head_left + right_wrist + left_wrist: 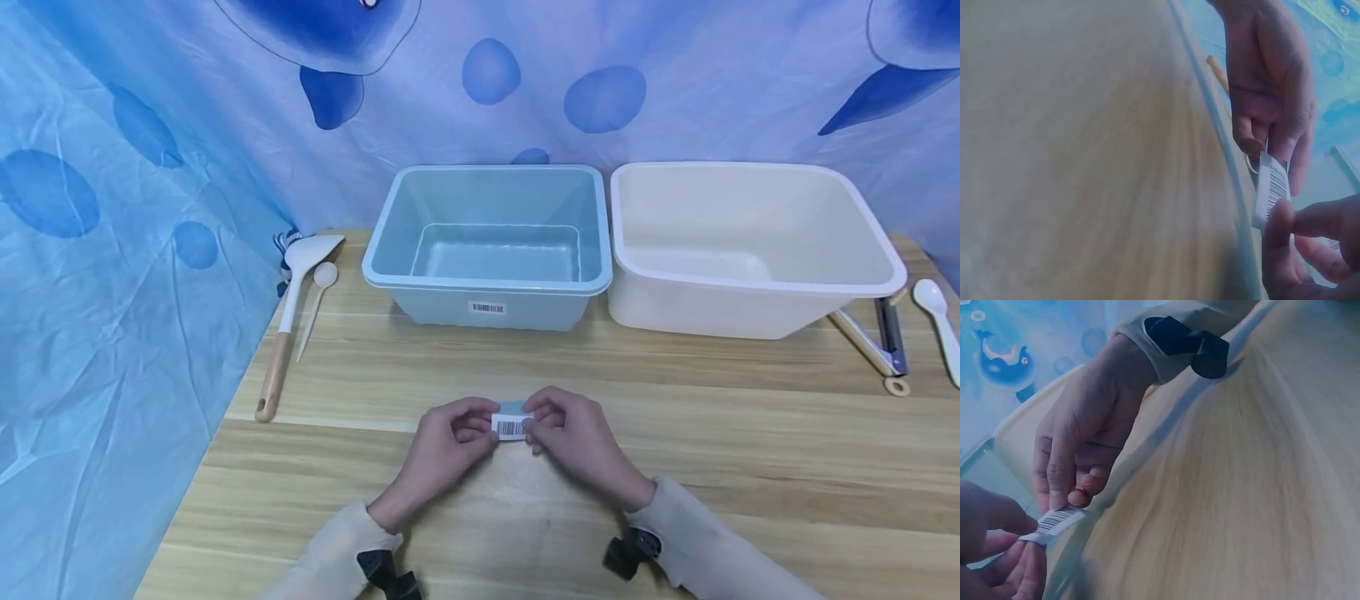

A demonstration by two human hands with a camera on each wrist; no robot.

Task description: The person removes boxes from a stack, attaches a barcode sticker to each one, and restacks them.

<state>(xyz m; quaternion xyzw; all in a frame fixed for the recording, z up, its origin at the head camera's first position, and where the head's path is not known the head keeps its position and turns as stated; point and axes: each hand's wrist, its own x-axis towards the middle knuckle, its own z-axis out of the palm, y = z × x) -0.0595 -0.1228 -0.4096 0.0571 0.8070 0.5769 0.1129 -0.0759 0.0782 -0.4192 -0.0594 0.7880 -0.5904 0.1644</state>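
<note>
A small white barcode label is held between both hands just above the wooden table, at about 6 o'clock from the pale blue tub. The label is a short rectangular strip: black bars are printed across its white face, with a row of tiny digits beneath, too small to be read. A pale blue-grey piece is seen directly behind its upper edge in the head view; whether it is a backing or a separate object cannot be told. In the wrist views the strip is seen edge-on and slightly curved, so it appears thin and flexible.

The left hand is curled, and the label's left end is pinched between thumb and fingertips. The right hand is curled likewise, with the right end pinched between thumb and forefinger. The two hands are nearly touching around the strip.

At 12 o'clock from the hands the pale blue tub is set, a second barcode sticker being fixed to its front wall. Just at its 3 o'clock side a white tub is placed. At 9 o'clock from the blue tub a wooden-handled white spatula and a small white spoon are laid. At 3 o'clock from the white tub metal tongs and another white spoon are found.
</note>
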